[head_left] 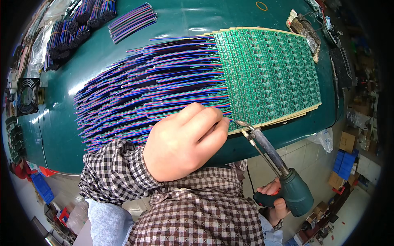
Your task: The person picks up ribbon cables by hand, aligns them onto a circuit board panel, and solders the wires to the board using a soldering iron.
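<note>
My left hand (pixel 186 143) is closed, its fingertips pinched on wires at the near left corner of a green circuit board panel (pixel 266 74). The pinched ends are mostly hidden behind the fingers. Rows of blue, red, green and black wires (pixel 152 88) fan out leftward from the panel's left edge. My right hand (pixel 279 207) grips the dark green handle of a soldering gun (pixel 297 192). Its metal barrel slants up and left, and the bent tip is at the panel's near edge, just right of my left fingertips. Further panels appear stacked underneath.
Bundled wires (pixel 61 39) are heaped at the far left, beside a loose wire row (pixel 133 22). A black fan (pixel 28 96) stands at the table's left edge. Beyond the panel's far right corner lies a stained metal block (pixel 305 33). A rubber band (pixel 261 5) lies at the back.
</note>
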`<state>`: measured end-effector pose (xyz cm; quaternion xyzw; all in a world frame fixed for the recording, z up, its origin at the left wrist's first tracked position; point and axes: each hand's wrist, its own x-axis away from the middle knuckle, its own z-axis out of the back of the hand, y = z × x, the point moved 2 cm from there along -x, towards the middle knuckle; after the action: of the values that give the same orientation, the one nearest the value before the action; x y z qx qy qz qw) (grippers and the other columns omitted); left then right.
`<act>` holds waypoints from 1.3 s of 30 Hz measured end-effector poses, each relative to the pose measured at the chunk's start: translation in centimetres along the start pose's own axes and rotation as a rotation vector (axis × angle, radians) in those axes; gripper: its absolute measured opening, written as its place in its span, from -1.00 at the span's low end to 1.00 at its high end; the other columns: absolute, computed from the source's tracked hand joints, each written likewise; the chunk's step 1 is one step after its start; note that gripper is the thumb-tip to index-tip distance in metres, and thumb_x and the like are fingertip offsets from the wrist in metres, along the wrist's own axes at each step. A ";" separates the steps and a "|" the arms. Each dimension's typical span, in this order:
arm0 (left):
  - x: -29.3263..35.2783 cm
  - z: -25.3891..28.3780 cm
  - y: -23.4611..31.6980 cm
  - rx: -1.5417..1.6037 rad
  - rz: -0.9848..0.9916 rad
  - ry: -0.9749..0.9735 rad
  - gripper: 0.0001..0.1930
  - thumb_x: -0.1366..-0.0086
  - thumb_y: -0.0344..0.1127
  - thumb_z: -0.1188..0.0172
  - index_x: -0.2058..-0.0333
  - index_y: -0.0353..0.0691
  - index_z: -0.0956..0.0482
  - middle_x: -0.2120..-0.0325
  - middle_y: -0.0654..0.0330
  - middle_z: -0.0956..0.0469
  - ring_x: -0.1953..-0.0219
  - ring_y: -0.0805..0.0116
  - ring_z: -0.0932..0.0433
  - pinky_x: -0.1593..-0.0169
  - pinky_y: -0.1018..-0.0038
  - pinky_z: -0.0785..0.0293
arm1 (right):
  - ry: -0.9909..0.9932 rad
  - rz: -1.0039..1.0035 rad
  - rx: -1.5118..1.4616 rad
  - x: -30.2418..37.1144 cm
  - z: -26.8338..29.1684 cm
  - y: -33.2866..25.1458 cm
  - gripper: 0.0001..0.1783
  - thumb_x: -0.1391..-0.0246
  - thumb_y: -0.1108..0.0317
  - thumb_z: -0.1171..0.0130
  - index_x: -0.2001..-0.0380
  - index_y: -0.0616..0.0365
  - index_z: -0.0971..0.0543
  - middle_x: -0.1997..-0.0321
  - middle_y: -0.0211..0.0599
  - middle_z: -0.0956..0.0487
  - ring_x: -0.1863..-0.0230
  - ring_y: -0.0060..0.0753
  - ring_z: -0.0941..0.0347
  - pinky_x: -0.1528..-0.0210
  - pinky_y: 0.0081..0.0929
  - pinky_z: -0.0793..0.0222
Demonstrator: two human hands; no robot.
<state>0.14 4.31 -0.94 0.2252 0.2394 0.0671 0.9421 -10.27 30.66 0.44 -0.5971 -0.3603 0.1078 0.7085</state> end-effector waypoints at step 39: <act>-0.1 -0.1 -0.1 -0.027 -0.066 0.028 -0.67 0.19 -0.47 -0.22 0.32 -0.35 -0.62 0.39 0.17 -0.51 0.45 0.33 -0.49 0.43 0.50 -0.49 | -0.012 0.002 0.006 0.0 0.1 0.2 -0.17 0.09 -0.08 -0.35 0.00 0.42 -0.31 0.41 -0.27 -0.47 0.35 -0.28 -0.48 0.20 -0.15 -0.57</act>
<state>0.01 4.22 -1.02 0.2035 0.2588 0.0422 0.9433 -10.30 30.79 0.27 -0.5947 -0.3637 0.1133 0.7080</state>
